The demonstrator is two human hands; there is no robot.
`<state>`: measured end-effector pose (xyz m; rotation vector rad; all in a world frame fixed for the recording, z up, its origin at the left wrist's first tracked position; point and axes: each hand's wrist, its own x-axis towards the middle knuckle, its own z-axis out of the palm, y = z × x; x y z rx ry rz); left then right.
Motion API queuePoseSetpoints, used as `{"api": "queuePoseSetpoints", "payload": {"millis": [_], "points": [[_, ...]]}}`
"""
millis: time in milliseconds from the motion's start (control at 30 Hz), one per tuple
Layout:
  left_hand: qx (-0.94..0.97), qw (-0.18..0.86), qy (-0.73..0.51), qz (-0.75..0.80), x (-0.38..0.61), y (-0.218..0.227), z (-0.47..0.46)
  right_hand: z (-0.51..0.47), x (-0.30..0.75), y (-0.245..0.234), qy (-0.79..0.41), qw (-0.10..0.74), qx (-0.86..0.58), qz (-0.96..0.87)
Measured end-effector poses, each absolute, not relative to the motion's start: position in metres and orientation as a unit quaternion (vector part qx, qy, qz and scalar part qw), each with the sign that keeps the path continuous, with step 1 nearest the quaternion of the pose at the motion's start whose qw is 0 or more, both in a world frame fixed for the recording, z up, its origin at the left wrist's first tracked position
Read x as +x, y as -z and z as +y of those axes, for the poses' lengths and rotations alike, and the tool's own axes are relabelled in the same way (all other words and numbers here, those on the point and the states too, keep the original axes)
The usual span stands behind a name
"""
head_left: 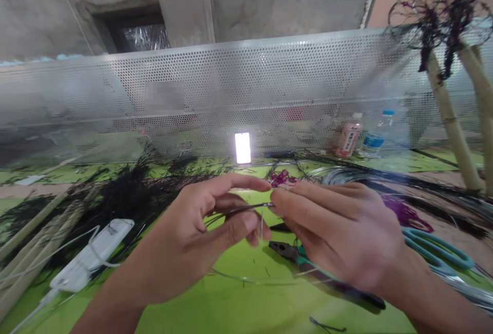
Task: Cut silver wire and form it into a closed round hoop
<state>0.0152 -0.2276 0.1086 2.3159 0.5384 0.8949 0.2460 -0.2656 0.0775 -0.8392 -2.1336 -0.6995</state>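
My left hand [200, 236] and my right hand [339, 231] meet over a green table [231, 303]. Both pinch a thin dark wire [239, 209] that runs between their fingertips. The left thumb and fingers are curled round one end, the right fingertips are pressed on the other end. A thin pale wire strand hangs down from the pinch. Dark pliers with teal grips [292, 254] lie on the table just under my right hand.
A white power strip [92, 252] with cables lies at the left, beside bamboo poles [34, 241] and black feathery strands. Teal scissors [439, 249] and wire coils lie at the right. A perforated metal screen [246, 92], bottles [349, 138] and a lit phone [242, 147] stand behind.
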Motion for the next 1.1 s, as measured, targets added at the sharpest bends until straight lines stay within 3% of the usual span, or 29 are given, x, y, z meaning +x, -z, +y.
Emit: {"api": "queuePoseSetpoints", "payload": {"millis": [100, 167, 367, 600, 833, 1000, 1100], "points": [[0.893, -0.006, -0.406, 0.193, 0.017, -0.109, -0.227, -0.264, 0.250, -0.079, 0.248, 0.362, -0.353, -0.826], [0.875, -0.147, -0.434, 0.155, 0.020, -0.107, -0.227, -0.264, 0.251, -0.079, 0.246, 0.371, -0.352, -0.823], [0.854, -0.208, -0.457, 0.135, 0.027, -0.101, -0.225, -0.263, 0.245, -0.079, 0.246, 0.378, -0.333, -0.828], [0.864, -0.174, -0.447, 0.153, 0.023, -0.102, -0.228, -0.265, 0.241, -0.077, 0.299, 0.369, -0.314, -0.822], [0.861, 0.034, -0.464, 0.204, 0.024, -0.104, -0.236, -0.282, 0.236, -0.081, 0.345, 0.349, -0.302, -0.817], [0.837, 0.069, -0.510, 0.185, 0.029, -0.102, -0.238, -0.283, 0.236, -0.086, 0.356, 0.353, -0.298, -0.812], [0.828, 0.204, -0.475, 0.217, 0.027, -0.105, -0.235, -0.279, 0.234, -0.083, 0.354, 0.360, -0.291, -0.812]]}}
